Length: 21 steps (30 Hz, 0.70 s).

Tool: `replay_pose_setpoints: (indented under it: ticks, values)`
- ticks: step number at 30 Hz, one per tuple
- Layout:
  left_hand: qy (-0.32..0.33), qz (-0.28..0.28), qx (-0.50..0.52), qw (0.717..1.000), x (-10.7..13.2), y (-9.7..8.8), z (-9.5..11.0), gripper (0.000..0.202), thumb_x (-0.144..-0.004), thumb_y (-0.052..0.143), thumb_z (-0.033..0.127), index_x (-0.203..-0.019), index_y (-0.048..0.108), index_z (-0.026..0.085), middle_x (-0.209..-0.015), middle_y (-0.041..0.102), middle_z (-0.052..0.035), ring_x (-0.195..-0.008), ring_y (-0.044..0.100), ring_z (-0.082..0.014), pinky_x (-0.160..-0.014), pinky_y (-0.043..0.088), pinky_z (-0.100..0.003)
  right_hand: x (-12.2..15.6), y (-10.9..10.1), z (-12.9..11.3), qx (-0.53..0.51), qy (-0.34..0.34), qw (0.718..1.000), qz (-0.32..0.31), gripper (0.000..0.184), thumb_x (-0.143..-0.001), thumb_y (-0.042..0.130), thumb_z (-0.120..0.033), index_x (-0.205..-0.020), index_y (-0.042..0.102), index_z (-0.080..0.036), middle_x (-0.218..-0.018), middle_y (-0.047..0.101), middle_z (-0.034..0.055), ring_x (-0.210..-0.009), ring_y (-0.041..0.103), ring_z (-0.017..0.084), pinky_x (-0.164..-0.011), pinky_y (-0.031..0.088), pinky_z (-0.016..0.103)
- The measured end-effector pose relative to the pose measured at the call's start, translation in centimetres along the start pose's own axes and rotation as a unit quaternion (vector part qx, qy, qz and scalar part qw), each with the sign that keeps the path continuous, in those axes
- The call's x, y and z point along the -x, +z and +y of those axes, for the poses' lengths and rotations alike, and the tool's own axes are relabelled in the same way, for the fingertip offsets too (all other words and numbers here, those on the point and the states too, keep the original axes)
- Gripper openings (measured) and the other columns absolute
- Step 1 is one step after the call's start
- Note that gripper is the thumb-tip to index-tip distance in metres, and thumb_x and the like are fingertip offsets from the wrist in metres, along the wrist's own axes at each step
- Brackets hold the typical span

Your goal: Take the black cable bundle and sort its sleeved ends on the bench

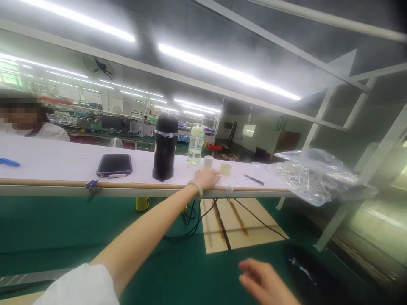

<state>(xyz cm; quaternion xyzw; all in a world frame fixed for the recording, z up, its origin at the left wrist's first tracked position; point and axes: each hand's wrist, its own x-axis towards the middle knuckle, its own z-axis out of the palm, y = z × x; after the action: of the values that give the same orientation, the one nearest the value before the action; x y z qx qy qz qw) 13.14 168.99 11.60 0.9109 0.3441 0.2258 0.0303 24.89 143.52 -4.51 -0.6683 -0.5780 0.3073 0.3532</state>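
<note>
My left hand (206,178) reaches onto the white shelf (143,169), palm down, fingers stretched forward and lying low by its surface. Right behind it stands a small white roll (208,161). Just right of my fingertips is a roll of yellowish tape (225,169); I see no grip on either roll. A clear water bottle (195,144) and a black thermos bottle (165,148) stand to the left of these. Lower down, my right hand (262,277) hangs over the green surface with nothing in it, its fingers apart and a little blurred.
On the shelf lie a phone (115,164) in a purple case, a blue object (9,162), tweezers-like metal tool (253,179) and clear plastic bags (318,176). Beneath are a cardboard sheet (244,224), black cables (197,224) and a yellow can (142,203). Another person (28,114) is far left.
</note>
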Motion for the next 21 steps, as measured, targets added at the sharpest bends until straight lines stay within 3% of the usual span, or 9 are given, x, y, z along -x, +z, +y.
replay_pose_setpoints:
  ticks: [3,6,9,12,16,21]
  values:
    - [-0.03,0.003,-0.015,0.999,0.5,0.1,0.0,0.044,-0.081,0.047,0.039,-0.122,0.051,0.025,-0.113,0.06,-0.0097,-0.111,0.049,-0.0313,-0.092,0.033,-0.054,-4.8,-5.7,-5.3,0.012,-0.095,0.987,0.131,0.044,-0.08,0.046,-0.045,-0.108,0.056,-0.011,-0.081,0.06,0.008,-0.07,0.058,0.017,-0.067,0.046,0.028]
    - [-0.062,0.013,-0.025,0.998,0.7,0.1,0.1,0.058,-0.077,0.051,0.042,-0.129,0.04,0.019,-0.11,0.06,-0.0133,-0.109,0.05,-0.031,-0.094,0.03,-0.055,-11.9,-9.7,-9.8,0.069,-0.162,0.938,0.298,0.043,-0.078,0.047,-0.042,-0.106,0.055,-0.011,-0.093,0.061,0.0103,-0.078,0.058,0.018,-0.075,0.046,0.031]
    - [-0.085,0.006,-0.027,0.996,0.8,0.2,0.0,0.063,-0.075,0.051,0.046,-0.13,0.035,0.018,-0.109,0.06,-0.0135,-0.109,0.051,-0.0301,-0.096,0.026,-0.058,-19.2,-10.9,-12.1,0.09,-0.157,0.929,0.324,0.055,-0.073,0.053,-0.035,-0.12,0.047,-0.007,-0.116,0.052,0.0169,-0.093,0.056,0.022,-0.085,0.043,0.037]
    - [-0.094,-0.011,-0.022,0.995,0.8,0.5,-0.1,0.067,-0.074,0.051,0.05,-0.13,0.033,0.019,-0.109,0.061,-0.0126,-0.109,0.052,-0.0293,-0.098,0.023,-0.06,-24.4,-10.0,-12.5,0.103,-0.142,0.939,0.295,0.068,-0.062,0.064,-0.031,-0.123,0.045,-0.004,-0.122,0.048,0.0225,-0.108,0.05,0.03,-0.093,0.038,0.043]
    - [-0.101,-0.029,-0.007,0.994,0.8,0.7,-0.1,0.072,-0.073,0.051,0.05,-0.133,0.028,0.017,-0.111,0.06,-0.0135,-0.11,0.051,-0.0291,-0.099,0.017,-0.062,-26.2,-8.6,-12.6,0.11,-0.137,0.952,0.25,0.056,-0.058,0.066,-0.026,-0.109,0.056,-0.005,-0.11,0.057,0.0198,-0.104,0.053,0.031,-0.092,0.039,0.043]
    - [-0.105,-0.041,0.022,0.993,0.9,0.6,0.2,0.088,-0.071,0.051,0.052,-0.139,0.011,0.014,-0.115,0.058,-0.0156,-0.113,0.05,-0.0295,-0.101,0.012,-0.062,-23.7,-8.2,-14.1,0.09,-0.168,0.951,0.242,0.058,-0.065,0.063,-0.038,-0.114,0.052,-0.01,-0.115,0.057,0.0115,-0.103,0.055,0.022,-0.09,0.042,0.033]
